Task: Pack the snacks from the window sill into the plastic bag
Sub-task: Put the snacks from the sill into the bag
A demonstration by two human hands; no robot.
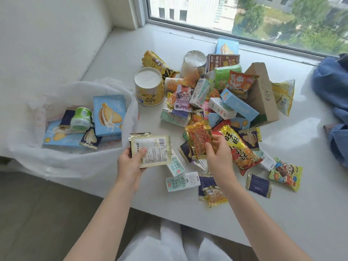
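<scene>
A pile of snack packets and boxes [222, 102] covers the white window sill [131, 46]. To the left lies the open white plastic bag [56, 159], holding blue biscuit boxes [109, 115], a green-lidded jar [81, 118] and small dark packets. My left hand [130, 162] grips a pale green-white sachet [152, 150] just right of the bag's mouth, with more thin packets behind it. My right hand [218, 155] pinches an orange-yellow snack packet [197, 142] above the pile's near edge.
Two yellow paper tubs [148, 89] stand bottom up behind the hands. An open cardboard box [261, 91] leans at the pile's right. Blue cloth [331, 102] lies at the right edge. The window [244, 14] runs along the back; the sill's front edge drops to the floor.
</scene>
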